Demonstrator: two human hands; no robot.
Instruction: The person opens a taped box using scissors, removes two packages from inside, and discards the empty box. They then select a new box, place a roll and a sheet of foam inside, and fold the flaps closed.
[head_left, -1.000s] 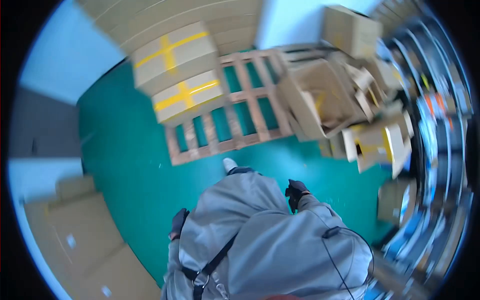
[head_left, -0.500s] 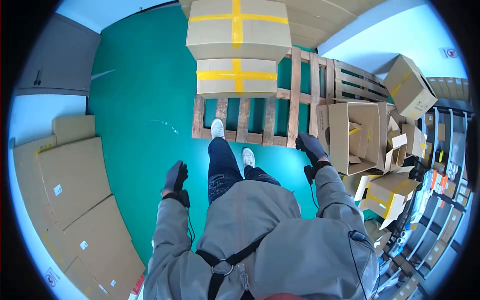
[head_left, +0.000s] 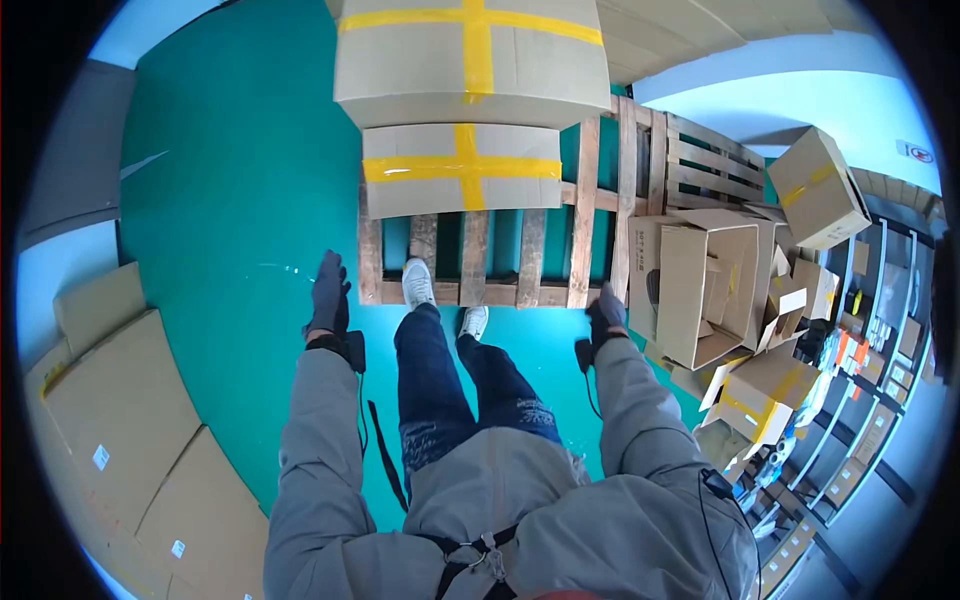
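Observation:
My left hand (head_left: 329, 292), in a dark glove, is over the green floor left of my legs, fingers reaching forward with nothing in them. My right hand (head_left: 606, 313), gloved too, is by the front right corner of a wooden pallet (head_left: 474, 262); its fingers point forward and hold nothing I can see. On the pallet lies a carton (head_left: 415, 193) with crossed yellow tape. Behind and above it is a larger taped carton (head_left: 400, 65). My left shoe is at the pallet's front edge.
To the right are an open carton (head_left: 683, 290), a tilted taped carton (head_left: 822, 190) and more opened cartons. A metal shelf rack (head_left: 850, 400) stands at the far right. Large flat cardboard (head_left: 120, 410) is at the left. A slatted wooden pallet (head_left: 715, 170) is behind.
The pallet and its cartons look larger and nearer. My left hand has moved forward and its fingers have straightened. My right hand is closer to my body's midline.

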